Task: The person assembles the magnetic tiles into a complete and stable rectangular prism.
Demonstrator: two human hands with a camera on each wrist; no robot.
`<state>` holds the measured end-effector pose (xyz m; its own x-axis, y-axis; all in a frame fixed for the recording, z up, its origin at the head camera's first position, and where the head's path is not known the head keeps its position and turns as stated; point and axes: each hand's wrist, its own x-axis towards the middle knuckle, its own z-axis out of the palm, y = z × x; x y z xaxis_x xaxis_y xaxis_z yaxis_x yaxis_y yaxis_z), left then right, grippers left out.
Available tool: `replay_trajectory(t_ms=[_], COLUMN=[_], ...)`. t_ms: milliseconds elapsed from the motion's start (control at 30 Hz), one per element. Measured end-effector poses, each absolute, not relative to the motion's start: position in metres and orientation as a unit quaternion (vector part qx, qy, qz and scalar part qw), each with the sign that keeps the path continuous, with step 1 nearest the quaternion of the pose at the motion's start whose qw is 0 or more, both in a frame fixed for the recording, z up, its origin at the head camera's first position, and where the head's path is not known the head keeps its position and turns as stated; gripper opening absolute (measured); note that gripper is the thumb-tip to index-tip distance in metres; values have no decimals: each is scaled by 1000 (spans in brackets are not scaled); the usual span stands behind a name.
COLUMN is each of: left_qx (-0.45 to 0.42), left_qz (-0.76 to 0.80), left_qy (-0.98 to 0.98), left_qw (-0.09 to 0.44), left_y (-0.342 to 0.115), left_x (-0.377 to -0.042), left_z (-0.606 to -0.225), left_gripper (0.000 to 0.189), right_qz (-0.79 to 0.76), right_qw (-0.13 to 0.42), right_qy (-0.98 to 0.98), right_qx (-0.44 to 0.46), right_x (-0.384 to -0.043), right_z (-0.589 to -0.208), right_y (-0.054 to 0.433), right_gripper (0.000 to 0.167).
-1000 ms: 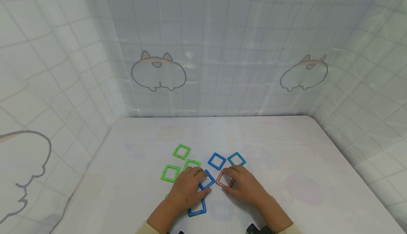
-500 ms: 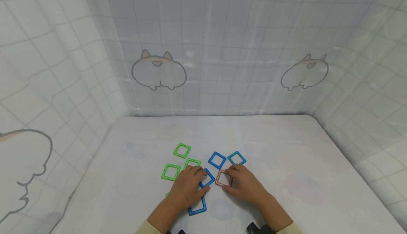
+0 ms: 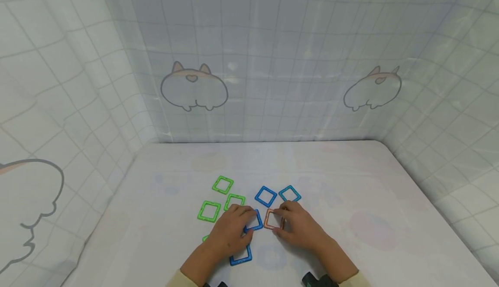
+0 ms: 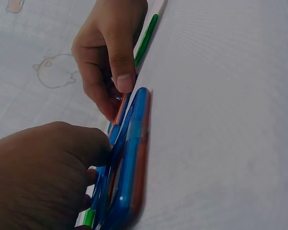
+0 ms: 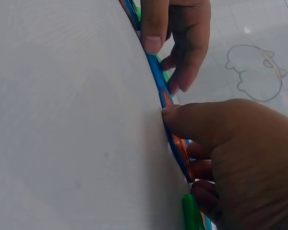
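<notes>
In the head view my left hand [image 3: 230, 228] pinches a blue square magnetic tile [image 3: 260, 220] between thumb and fingers. Just right of it my right hand [image 3: 298, 226] holds an orange square tile [image 3: 267, 218], thumb on the near side and fingers on the far side. The two tiles lie flat with facing edges close together. Another blue tile [image 3: 241, 261], partly under my left hand, sits nearer to me; in the left wrist view this blue tile [image 4: 134, 139] has an orange layer beneath it. The right wrist view shows blue below the held orange tile [image 5: 181, 149].
Beyond my hands lie a blue tile [image 3: 259, 192] and a teal tile [image 3: 284, 190]. Green tiles [image 3: 216, 182] are spread to the left, one partly behind my left hand. The white tabletop [image 3: 351, 183] meets curtain-like walls [image 3: 265, 61] at the back and sides.
The blue tile in my left hand has turned, so its right side now runs beside the orange tile. The orange tile has turned slightly too. Both hands stay nearly in place.
</notes>
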<state>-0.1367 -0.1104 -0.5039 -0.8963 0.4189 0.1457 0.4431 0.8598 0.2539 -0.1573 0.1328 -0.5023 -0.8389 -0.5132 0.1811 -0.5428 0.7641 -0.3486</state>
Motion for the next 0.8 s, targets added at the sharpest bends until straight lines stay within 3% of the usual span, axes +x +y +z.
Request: replay_trajectory(t_ms=[800], left_qx=[-246], left_qz=[-149], left_qy=[-958], left_qw=[16], left_y=[-113], left_x=[-138], left_z=[-502], left_gripper=[54], right_qz=[199], right_qw=[42], right_qy=[-928], right_qx=[313], right_x=[-156], right_z=[-506], right_y=[131], right_gripper=[43])
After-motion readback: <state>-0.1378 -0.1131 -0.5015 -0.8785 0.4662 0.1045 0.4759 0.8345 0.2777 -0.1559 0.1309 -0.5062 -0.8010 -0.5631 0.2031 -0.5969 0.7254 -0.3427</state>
